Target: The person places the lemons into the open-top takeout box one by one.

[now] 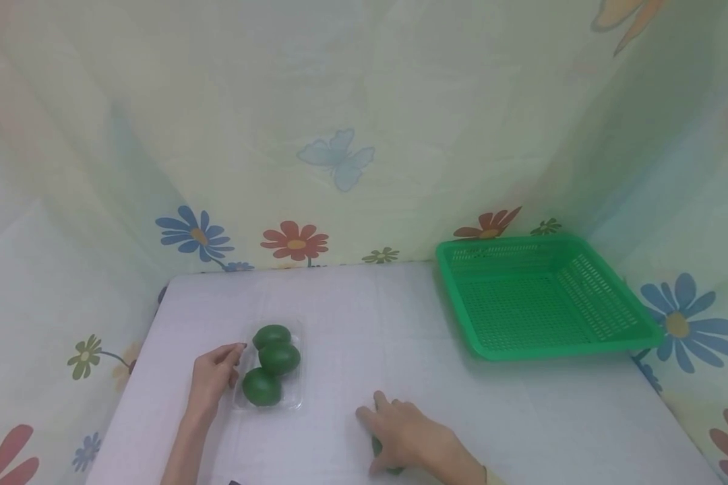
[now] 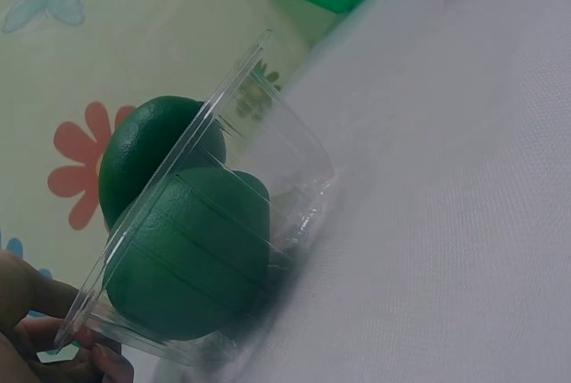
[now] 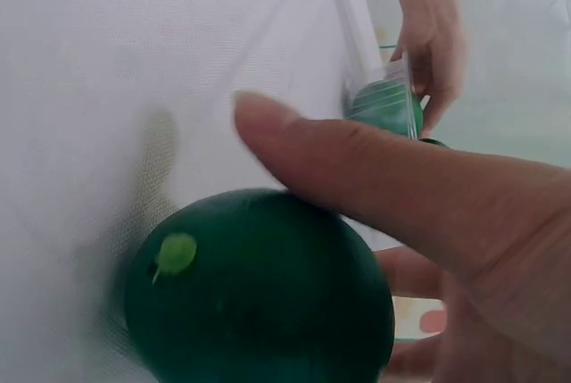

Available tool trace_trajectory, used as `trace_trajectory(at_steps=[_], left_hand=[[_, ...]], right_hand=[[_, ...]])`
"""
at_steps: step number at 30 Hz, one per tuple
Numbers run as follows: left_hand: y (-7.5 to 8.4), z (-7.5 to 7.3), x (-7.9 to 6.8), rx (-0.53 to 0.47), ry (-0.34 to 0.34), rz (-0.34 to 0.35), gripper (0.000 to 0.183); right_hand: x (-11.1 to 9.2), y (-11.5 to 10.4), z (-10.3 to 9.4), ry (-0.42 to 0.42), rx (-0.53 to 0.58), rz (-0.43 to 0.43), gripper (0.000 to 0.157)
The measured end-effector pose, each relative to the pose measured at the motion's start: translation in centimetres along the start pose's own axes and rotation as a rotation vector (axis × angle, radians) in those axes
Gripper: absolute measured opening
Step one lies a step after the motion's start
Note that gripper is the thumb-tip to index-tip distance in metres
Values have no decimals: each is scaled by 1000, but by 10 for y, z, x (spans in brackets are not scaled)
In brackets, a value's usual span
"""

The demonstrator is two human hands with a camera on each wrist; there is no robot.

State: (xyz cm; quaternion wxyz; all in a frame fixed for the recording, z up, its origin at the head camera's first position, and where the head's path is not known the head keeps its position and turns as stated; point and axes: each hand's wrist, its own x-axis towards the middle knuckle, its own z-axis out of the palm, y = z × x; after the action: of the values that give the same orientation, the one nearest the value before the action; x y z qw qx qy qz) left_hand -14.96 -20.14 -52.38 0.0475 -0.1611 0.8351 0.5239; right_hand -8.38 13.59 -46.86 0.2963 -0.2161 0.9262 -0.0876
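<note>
A clear plastic container point(image 1: 294, 397) stands on the left part of the table with three green limes point(image 1: 280, 358) in it. My left hand point(image 1: 214, 377) pinches its left rim; the left wrist view shows fingers point(image 2: 107, 363) at the rim. Right of the container, low in the head view, my right hand point(image 1: 409, 434) holds another lime point(image 3: 259, 294) on or just above the cloth. Thumb and fingers lie on opposite sides of this lime, and the hand covers most of it in the head view. A pale green stem mark shows on its skin.
A green plastic basket point(image 1: 470, 330) with mesh sides stands at the back right of the table. White cloth point(image 1: 364, 316) covers the table. Flower-printed curtains point(image 1: 400, 87) hang behind it and on both sides.
</note>
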Motion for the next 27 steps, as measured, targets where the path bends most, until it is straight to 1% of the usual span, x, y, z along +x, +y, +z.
trace_trajectory(at_steps=[3,6,8,11,13,15,20,23,27], left_hand=[[-1,0,0,1,0,2,41],[-1,0,0,2,0,2,41],[0,0,0,2,0,1,41],[1,0,-1,-5,-1,1,41],[1,0,-1,-11,-1,3,40],[2,0,-1,-18,-2,4,40],[2,0,1,-23,-1,5,40],[2,1,0,-19,6,6,41],[1,1,0,-17,9,8,41]], right_hand=[[0,-1,1,-29,12,25,61],[0,-3,2,-55,21,46,54],[1,-3,3,-64,17,47,51],[2,-3,1,-78,30,57,58],[5,-1,-1,-77,42,46,62],[9,0,-6,-62,61,27,64],[26,3,-21,30,83,-58,57],[36,0,-31,69,84,-96,57],[47,-5,-41,101,69,-131,57]])
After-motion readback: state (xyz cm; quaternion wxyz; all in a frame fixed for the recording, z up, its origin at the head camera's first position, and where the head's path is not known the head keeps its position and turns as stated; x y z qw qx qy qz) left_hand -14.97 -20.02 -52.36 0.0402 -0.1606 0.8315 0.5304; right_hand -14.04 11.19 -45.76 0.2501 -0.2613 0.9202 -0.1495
